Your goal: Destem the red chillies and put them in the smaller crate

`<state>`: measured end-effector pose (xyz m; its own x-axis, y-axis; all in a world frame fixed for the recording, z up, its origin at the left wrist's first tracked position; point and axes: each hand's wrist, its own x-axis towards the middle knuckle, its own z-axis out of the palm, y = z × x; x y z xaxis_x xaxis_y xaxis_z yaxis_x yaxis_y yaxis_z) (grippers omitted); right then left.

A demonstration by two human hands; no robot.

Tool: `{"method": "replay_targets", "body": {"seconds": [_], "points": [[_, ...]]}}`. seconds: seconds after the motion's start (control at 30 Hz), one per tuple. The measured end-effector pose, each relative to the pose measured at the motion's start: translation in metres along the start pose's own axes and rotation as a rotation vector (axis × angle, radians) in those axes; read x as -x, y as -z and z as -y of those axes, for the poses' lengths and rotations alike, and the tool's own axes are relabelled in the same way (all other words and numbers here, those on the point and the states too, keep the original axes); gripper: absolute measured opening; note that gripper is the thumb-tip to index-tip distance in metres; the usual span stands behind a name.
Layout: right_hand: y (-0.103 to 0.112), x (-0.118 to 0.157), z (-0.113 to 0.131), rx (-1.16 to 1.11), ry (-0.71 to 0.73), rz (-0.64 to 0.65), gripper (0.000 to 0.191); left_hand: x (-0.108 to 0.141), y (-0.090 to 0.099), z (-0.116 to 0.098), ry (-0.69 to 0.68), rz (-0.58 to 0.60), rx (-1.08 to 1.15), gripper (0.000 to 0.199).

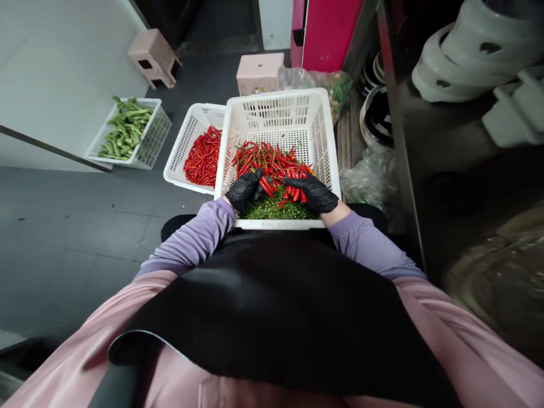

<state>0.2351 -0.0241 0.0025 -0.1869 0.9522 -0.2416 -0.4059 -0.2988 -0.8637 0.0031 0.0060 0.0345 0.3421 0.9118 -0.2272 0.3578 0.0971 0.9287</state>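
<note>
Both my hands, in black gloves, are inside a large white plastic basket (276, 96) at my lap. My left hand (246, 191) is closed around a few red chilies (267, 186). A bunch of red chilies (294, 190) is gripped in my right hand (315, 192), tips hanging below the fingers. Behind the hands lies a heap of red chilies with green stems (263, 156). Beneath them, along the near side, is a pile of loose green stems (278, 212). Some fingertips are hidden by the chilies.
A second white basket (176, 156) at the left holds red chilies (204, 158). Farther left, a basket (147, 150) holds green vegetables (125, 130). Pink stools (260, 71) and plastic bags (369, 178) stand around. A metal shelf edge (403, 141) runs along my right.
</note>
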Motion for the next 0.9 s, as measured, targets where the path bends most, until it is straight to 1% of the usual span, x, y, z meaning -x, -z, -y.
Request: {"method": "replay_targets", "body": {"seconds": [0.13,0.2,0.3,0.43,0.5,0.6,0.67,0.73,0.77,0.83,0.9], "points": [[-0.019,0.009,0.006,0.038,0.033,0.074,0.059,0.006,-0.027,-0.008,-0.025,-0.018,0.074,0.085],[-0.023,0.01,0.008,0.058,0.064,0.077,0.063,0.004,-0.036,-0.011,-0.007,-0.043,0.085,0.082],[-0.024,0.009,0.009,0.051,0.091,0.061,0.066,0.001,-0.044,-0.013,-0.001,-0.096,0.07,0.077],[-0.017,0.005,0.007,0.031,0.036,0.058,0.064,0.001,-0.05,-0.011,-0.03,-0.134,0.028,0.075],[-0.013,0.004,0.005,0.055,0.02,0.068,0.061,0.001,-0.05,-0.011,-0.02,-0.15,0.032,0.074],[-0.008,0.002,0.002,0.111,0.023,0.051,0.057,-0.003,-0.047,-0.011,0.019,-0.186,0.042,0.07],[-0.006,0.002,0.001,0.158,0.034,0.032,0.056,-0.006,-0.043,-0.012,-0.001,-0.206,0.022,0.067],[-0.005,0.001,0.0,0.205,0.048,0.024,0.057,-0.008,-0.039,-0.012,-0.053,-0.23,-0.085,0.064],[-0.004,0.001,-0.001,0.227,0.053,0.027,0.058,-0.008,-0.038,-0.012,-0.079,-0.24,-0.186,0.06],[-0.001,-0.001,-0.003,0.259,0.052,0.044,0.059,-0.008,-0.035,-0.013,-0.123,-0.242,-0.45,0.046],[0.002,-0.002,-0.007,0.273,0.047,0.057,0.056,-0.01,-0.03,-0.014,-0.153,-0.216,-0.681,0.03]]}}
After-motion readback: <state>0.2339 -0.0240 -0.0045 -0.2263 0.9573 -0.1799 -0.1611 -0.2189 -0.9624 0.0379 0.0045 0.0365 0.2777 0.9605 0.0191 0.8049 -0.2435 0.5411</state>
